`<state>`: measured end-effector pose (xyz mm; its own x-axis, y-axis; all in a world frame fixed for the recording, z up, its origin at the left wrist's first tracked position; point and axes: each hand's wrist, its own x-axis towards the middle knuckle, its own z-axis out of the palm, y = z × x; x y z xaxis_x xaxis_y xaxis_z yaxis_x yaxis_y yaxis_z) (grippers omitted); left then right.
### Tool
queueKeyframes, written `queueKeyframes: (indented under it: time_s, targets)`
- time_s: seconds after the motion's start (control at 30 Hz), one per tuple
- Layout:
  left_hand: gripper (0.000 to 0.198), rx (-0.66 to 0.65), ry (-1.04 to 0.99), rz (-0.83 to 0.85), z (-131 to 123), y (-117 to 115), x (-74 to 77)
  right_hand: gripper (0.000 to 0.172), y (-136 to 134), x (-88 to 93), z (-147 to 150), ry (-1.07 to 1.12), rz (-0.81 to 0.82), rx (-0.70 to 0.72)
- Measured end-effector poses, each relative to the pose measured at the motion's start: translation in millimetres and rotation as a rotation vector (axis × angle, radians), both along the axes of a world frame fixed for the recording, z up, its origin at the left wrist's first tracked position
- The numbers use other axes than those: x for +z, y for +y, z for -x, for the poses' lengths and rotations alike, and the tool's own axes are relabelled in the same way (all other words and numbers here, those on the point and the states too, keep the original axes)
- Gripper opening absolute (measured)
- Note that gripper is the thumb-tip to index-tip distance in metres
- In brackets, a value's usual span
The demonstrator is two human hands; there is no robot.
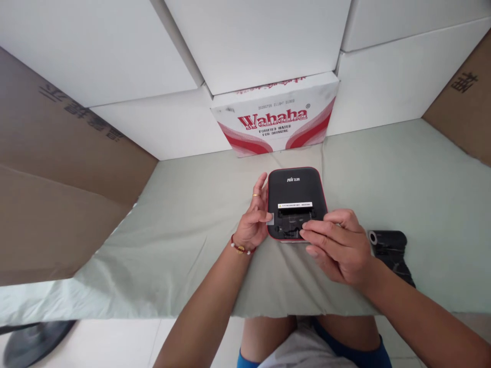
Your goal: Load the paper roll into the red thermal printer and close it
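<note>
A black label printer [297, 189] with a red rim lies on the green cloth, a white warning strip running across its top. Below that strip is an open slot with dark film or a mechanism in it; I cannot tell which. My left hand [255, 220] grips the printer's left edge, thumb on a small grey tab and fingers along the side. With fingertips pressed together, my right hand [341, 243] reaches the slot's lower right part; whatever it pinches is hidden. Right of that hand sits a roll of black film [387, 241], its loose end trailing toward me.
A Wahaha water carton [276, 122] stands behind the printer against stacked white boxes [261, 41]. Brown cardboard [61, 179] walls the left side, and another brown box [464, 97] stands at the right. The cloth-covered table's front edge [153, 312] lies close to my body.
</note>
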<state>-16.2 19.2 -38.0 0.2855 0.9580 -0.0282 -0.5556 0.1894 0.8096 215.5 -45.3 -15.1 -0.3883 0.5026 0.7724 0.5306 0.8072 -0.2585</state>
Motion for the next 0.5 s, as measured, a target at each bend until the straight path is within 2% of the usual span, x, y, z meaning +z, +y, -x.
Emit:
queueKeyframes:
  time_s: [0.2,0.3,0.4,0.5]
  targets:
    - [0.111,-0.036,0.061,-0.037,4.8,-4.1,-14.3,0.020,-4.0,8.0,2.1,-0.068,-0.020,0.020]
    - [0.109,-0.049,0.065,-0.068,3.9,-3.6,-20.3,0.014,-5.6,24.8,1.6,-0.064,0.041,0.073]
    - [0.100,-0.032,0.060,-0.103,0.4,-1.7,-26.3,0.020,5.9,55.1,-1.8,-0.062,0.291,-0.029]
    - [0.094,-0.019,0.041,-0.130,-2.6,-0.3,-30.0,0.026,35.4,87.1,2.3,-0.298,0.593,-0.262]
